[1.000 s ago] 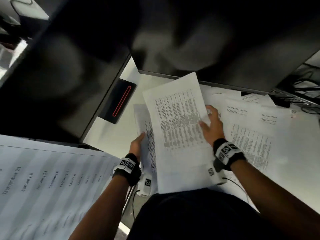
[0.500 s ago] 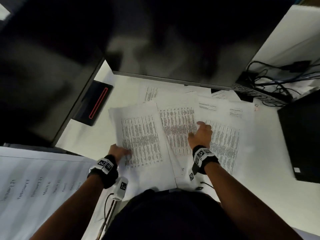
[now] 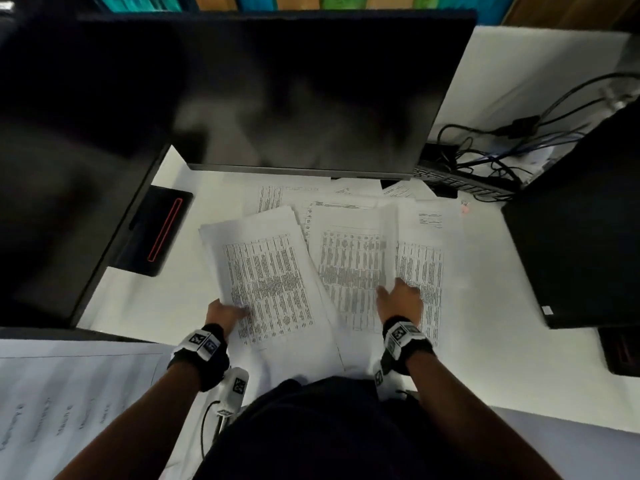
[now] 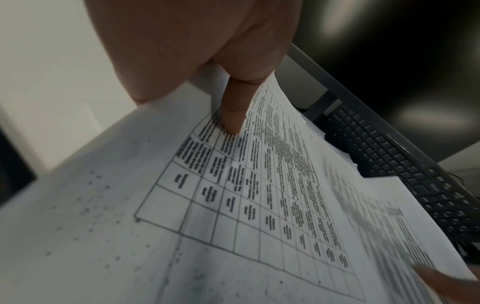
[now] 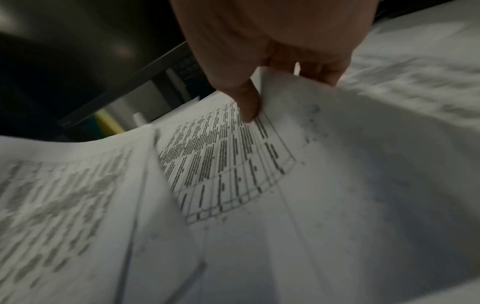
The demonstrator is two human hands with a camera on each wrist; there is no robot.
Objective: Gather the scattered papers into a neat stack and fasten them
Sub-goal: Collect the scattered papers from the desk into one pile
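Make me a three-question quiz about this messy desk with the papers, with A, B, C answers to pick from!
1. Where is the keyboard?
A. on the person's lap
B. at the back of the desk, partly under the monitor
C. on top of the papers

2. What colour is the thin line on the black device left of the papers?
A. red
B. green
C. yellow

3. What is the right hand doing?
A. resting flat on bare desk
B. pinching the edge of a printed sheet
C. typing

Answers:
1. B, the head view shows its keys poking out beneath the monitor's right corner.
2. A, a red outline runs along the device.
3. B, the right wrist view shows thumb and fingers pinching the sheet's lifted edge, while the left hand grips another bundle.
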